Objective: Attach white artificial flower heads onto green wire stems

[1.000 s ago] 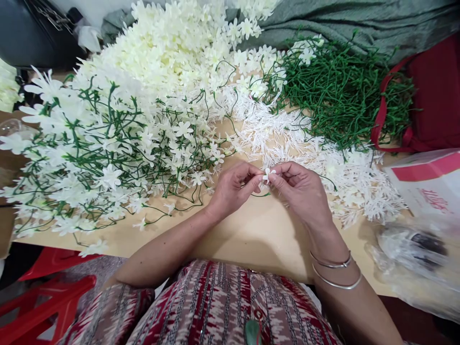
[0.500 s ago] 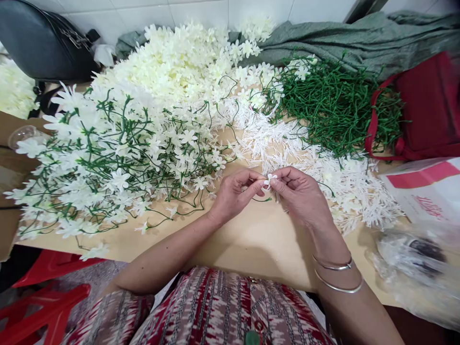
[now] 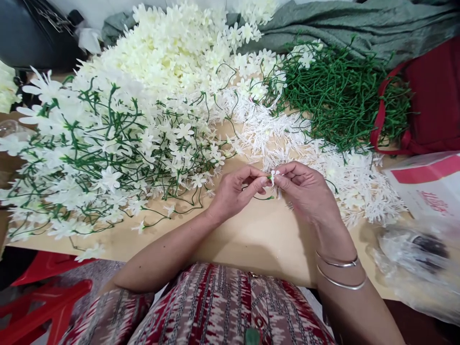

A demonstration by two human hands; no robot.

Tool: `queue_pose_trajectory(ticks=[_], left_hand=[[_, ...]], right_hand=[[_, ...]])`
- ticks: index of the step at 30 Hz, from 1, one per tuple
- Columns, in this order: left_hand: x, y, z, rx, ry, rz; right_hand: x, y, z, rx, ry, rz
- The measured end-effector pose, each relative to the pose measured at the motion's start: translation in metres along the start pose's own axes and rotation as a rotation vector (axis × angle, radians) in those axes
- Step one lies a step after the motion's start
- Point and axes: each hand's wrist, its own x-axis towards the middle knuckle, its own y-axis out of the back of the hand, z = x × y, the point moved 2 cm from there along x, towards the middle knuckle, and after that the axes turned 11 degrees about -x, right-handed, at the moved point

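Observation:
My left hand (image 3: pixel 235 191) and my right hand (image 3: pixel 305 191) meet above the tan table (image 3: pixel 251 235), fingers pinched together. Between the fingertips sits a small white artificial flower (image 3: pixel 274 175). A thin green stem (image 3: pixel 259 197) curves out below my left fingers. Finished white flowers on green stems (image 3: pixel 108 158) lie in a heap to the left. White spiky plastic parts (image 3: pixel 334 177) are spread just behind and right of my right hand. Two metal bangles circle my right wrist.
A big pile of cream petals (image 3: pixel 168 52) fills the back, with a heap of bare green stems (image 3: pixel 338 96) to its right. A red bag (image 3: pixel 427 105), a clear plastic bag (image 3: pixel 420 254), grey-green cloth (image 3: pixel 359 24) and a black bag (image 3: pixel 28 33) ring the table. Red stools (image 3: pixel 43 297) stand lower left.
Both hands stayed pinched together over the table; the small flower between the fingertips shifted slightly toward the right hand. The view tilted up and back down.

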Motion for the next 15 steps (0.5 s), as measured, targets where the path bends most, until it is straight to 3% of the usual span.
queue_pose_trajectory(ticks=[15], left_hand=[[0.0006, 0.0028, 0.0004, 0.102, -0.001, -0.027]], right_hand=[[0.0023, 0.0032, 0.0042, -0.068, 0.021, -0.063]])
